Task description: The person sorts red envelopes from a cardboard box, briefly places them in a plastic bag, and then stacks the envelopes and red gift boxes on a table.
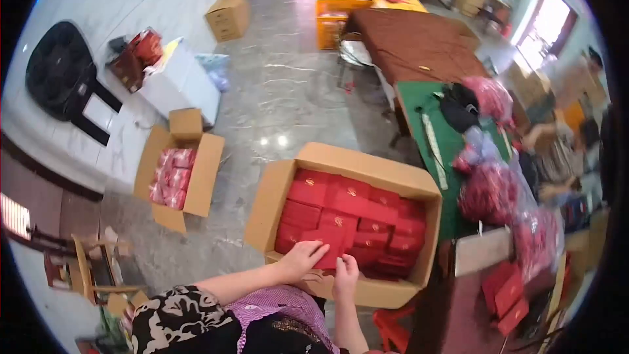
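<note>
A large open cardboard box (429, 239) stands in front of me, filled with stacks of red items (350, 195) that look like packets or pouches with small gold marks. Over its near edge, my left hand (303, 259) has its fingers closed on the left side of a red packet (327, 244). My right hand (346, 271) pinches the same packet at its lower right corner. The packet lies tilted above the near stacks and hides part of them.
A smaller open box (204, 174) with wrapped red bundles sits at left. At right, a green-topped table (413, 101) bears plastic bags of red items (488, 190). More red packets (506, 295) lie lower right. People sit at the far right.
</note>
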A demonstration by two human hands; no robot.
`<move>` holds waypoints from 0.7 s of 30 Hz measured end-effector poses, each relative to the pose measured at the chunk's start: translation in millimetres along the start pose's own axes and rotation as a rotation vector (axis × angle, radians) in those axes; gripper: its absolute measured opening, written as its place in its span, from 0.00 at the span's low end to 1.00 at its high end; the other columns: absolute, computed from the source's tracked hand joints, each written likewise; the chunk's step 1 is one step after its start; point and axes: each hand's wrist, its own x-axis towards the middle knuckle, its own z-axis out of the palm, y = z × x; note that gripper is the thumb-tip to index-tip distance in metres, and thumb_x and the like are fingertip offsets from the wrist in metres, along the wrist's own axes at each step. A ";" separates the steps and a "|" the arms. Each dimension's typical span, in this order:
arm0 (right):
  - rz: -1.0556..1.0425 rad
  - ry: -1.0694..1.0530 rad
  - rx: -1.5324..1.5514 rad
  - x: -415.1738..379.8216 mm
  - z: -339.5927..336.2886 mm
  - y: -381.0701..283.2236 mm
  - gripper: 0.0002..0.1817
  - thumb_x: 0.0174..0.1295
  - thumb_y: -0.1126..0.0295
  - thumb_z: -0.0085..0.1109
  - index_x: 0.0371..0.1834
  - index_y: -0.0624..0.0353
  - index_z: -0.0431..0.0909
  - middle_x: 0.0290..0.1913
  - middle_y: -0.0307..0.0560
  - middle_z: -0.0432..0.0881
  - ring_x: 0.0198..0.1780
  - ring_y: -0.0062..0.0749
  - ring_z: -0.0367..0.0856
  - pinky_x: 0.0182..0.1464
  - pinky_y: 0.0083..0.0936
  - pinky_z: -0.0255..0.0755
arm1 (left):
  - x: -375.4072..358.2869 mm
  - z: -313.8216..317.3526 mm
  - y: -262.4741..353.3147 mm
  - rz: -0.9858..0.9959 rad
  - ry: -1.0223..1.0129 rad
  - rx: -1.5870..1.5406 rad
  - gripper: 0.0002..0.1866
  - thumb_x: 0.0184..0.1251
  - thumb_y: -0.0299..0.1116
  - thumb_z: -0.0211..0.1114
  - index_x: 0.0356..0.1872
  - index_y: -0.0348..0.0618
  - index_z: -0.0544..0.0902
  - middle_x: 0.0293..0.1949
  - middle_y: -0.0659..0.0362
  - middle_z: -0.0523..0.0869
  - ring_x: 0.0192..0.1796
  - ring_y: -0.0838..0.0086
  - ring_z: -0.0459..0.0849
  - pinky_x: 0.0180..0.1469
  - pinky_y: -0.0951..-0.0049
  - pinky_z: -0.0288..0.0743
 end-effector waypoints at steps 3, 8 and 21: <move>0.178 -0.016 0.190 -39.1 -9.6 -27.8 0.09 0.64 0.72 0.53 0.46 0.62 0.72 0.41 0.40 0.77 0.43 0.22 0.74 0.41 0.21 0.73 | -15.9 11.0 22.4 -0.008 -0.085 0.106 0.41 0.46 0.40 0.70 0.63 0.33 0.65 0.56 0.41 0.71 0.57 0.48 0.71 0.60 0.56 0.65; 0.116 -0.024 0.080 -86.4 -45.0 -15.8 0.15 0.66 0.65 0.53 0.50 0.63 0.72 0.40 0.40 0.76 0.41 0.21 0.74 0.40 0.20 0.72 | -27.8 29.2 80.9 -0.007 -0.094 -0.017 0.35 0.50 0.29 0.67 0.61 0.29 0.64 0.54 0.38 0.73 0.55 0.45 0.73 0.60 0.55 0.66; 0.159 0.465 0.123 -198.9 -205.1 -0.4 0.14 0.67 0.69 0.50 0.52 0.63 0.73 0.42 0.47 0.80 0.35 0.26 0.80 0.35 0.19 0.75 | -52.0 32.1 28.5 -0.655 0.201 -0.450 0.22 0.65 0.31 0.58 0.58 0.32 0.69 0.49 0.46 0.81 0.52 0.63 0.80 0.55 0.66 0.72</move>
